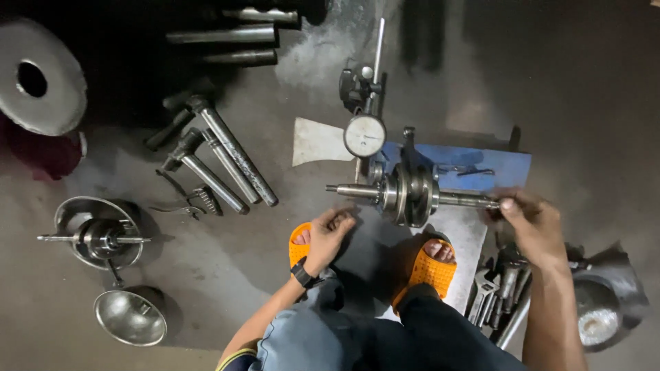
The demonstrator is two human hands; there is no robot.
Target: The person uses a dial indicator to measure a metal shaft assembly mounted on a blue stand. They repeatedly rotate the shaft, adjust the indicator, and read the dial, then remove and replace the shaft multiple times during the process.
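Observation:
A steel crankshaft (411,195) lies sideways on a blue stand (481,165) on the floor, its shafts pointing left and right. My right hand (529,220) pinches the right shaft end (474,200) with its fingertips. My left hand (330,233) hovers just below the left shaft end (350,190), fingers loosely curled and holding nothing. A dial gauge (364,135) on a rod stand rises right behind the crankshaft. My feet in orange sandals (430,271) rest beneath it.
Several long steel bars and hammers (227,161) lie at the left. A second crankshaft sits in a metal bowl (100,237), with another bowl (130,316) below. A grey disc (38,75) lies top left. Wrenches and tools (502,295) are piled at the right.

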